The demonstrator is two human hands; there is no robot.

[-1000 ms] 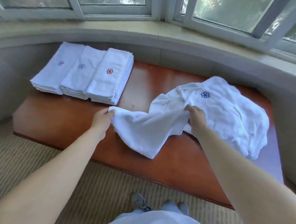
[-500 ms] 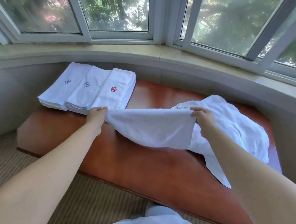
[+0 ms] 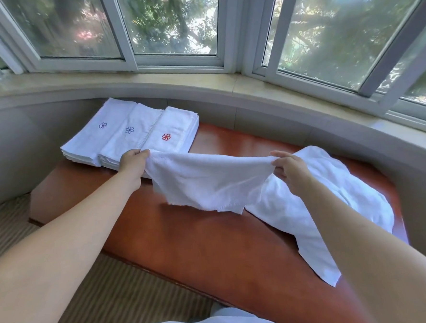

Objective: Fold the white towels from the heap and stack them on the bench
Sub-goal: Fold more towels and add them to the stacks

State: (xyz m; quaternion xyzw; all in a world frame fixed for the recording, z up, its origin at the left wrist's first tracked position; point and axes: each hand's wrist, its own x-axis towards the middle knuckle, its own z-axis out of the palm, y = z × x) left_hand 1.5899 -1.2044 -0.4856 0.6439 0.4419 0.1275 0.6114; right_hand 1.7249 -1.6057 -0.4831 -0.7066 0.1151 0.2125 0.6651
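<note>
Towel (image 3: 208,179) is hanging stretched above the bench (image 3: 200,249), left hand (image 3: 132,162) and right hand (image 3: 291,166) each pinching a top corner (heap (image 3: 334,199) lying on the bench behind it).

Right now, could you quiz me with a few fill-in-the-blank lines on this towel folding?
1. The held towel is pinched at its top corners by ____ hands.
2. The folded stacks number ____.
3. The rightmost stack's flower emblem is ____.
4. The unfolded heap lies on the bench beside the ____ hand.

Missing words: both; three; red; right
</note>
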